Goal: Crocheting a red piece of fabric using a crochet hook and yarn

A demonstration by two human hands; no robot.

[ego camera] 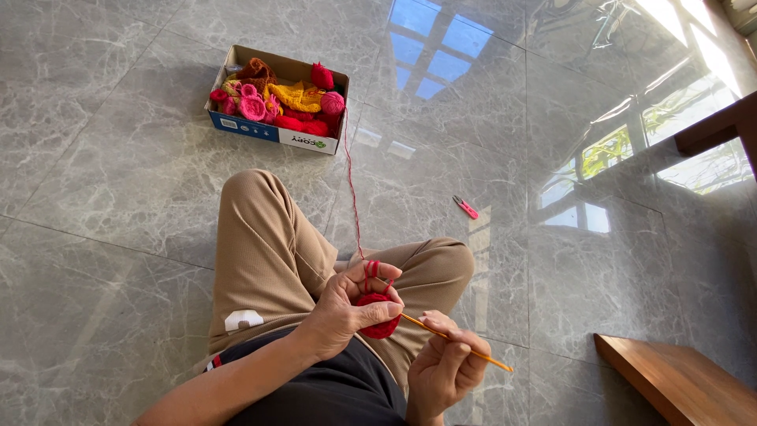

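Note:
My left hand (351,308) pinches a small round red crochet piece (378,314), with red yarn (352,189) looped over its fingers. That strand runs up across the floor to a cardboard box (260,130). My right hand (445,363) grips a thin orange crochet hook (461,345), whose tip points into the red piece. Both hands hover above my crossed legs in tan trousers (276,252).
The box holds several red, pink, orange and yellow crochet pieces and yarn balls (284,99). Small pink snips (465,207) lie on the glossy grey tile floor to the right. A wooden board (678,379) sits at bottom right, wooden furniture (721,126) at the right edge.

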